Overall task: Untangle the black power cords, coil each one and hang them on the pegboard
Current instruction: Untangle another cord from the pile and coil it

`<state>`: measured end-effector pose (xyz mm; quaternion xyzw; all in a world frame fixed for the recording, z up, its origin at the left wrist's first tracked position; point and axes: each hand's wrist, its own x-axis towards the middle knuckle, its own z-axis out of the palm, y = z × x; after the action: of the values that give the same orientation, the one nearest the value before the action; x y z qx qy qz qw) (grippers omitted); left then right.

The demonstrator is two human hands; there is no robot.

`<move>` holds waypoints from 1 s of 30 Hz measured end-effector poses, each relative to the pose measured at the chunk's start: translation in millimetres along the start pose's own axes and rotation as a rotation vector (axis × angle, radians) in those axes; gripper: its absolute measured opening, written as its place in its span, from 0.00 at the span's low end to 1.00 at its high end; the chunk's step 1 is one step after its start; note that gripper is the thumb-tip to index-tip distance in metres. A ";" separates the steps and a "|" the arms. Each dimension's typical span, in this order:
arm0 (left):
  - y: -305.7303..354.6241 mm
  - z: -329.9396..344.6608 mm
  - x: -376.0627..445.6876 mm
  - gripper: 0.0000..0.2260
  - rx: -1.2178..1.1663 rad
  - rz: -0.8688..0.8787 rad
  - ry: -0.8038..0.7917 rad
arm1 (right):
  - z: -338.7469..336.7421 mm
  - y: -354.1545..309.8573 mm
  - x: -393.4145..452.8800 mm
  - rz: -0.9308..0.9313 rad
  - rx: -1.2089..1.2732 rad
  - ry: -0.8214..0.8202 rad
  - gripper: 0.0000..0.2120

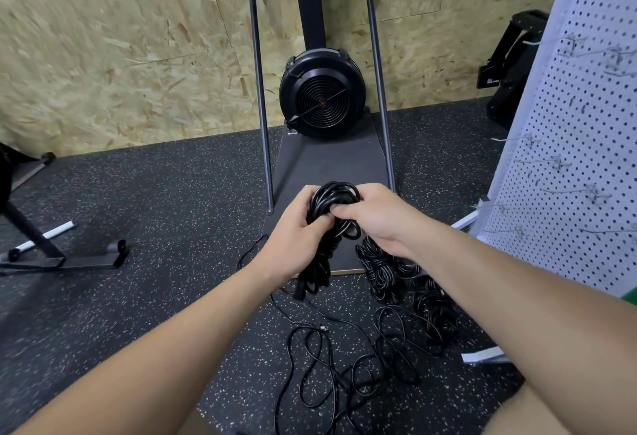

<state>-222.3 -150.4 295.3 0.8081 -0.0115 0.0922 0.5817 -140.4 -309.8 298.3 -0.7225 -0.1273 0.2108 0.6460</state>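
The coiled cord (336, 200) gripped between the left hand (296, 228) and the right hand (375, 217) looks like smooth black rubber or plastic with a slight sheen. Below and to the right of the hands, the bundled cords (406, 283) on the floor catch light in glossy streaks, while the loose cord (320, 359) nearer the person looks thinner and duller. The floor (155, 200) is matt black rubber, grainy, flecked with pale specks. Beyond the hands stands a machine with a matt black base board (327, 162), smooth grey metal tubes (260, 90) and a black plastic fan housing (322, 93). The wall (120, 38) is rough chipboard. Right of the hands, the pegboard (572, 159) is white, perforated, with thin wire hooks (551, 160).
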 end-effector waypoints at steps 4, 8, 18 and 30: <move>4.4 6.8 -0.1 0.18 -0.137 -0.033 -0.074 | 10.1 -5.2 -8.1 -0.082 -0.507 0.269 0.05; 1.8 9.4 3.6 0.18 -0.267 -0.104 -0.069 | 13.4 -1.8 -5.3 -0.120 -0.562 0.335 0.08; -10.7 -1.3 9.2 0.14 -0.120 -0.088 0.080 | -12.2 -4.4 -13.0 0.002 -0.073 -0.218 0.13; -4.7 5.0 2.9 0.28 0.065 -0.076 0.122 | -3.3 3.2 -1.6 0.284 0.381 -0.144 0.24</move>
<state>-218.1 -153.4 289.9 0.8191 0.0577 0.1196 0.5580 -140.5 -313.8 295.6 -0.5813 -0.0281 0.3709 0.7237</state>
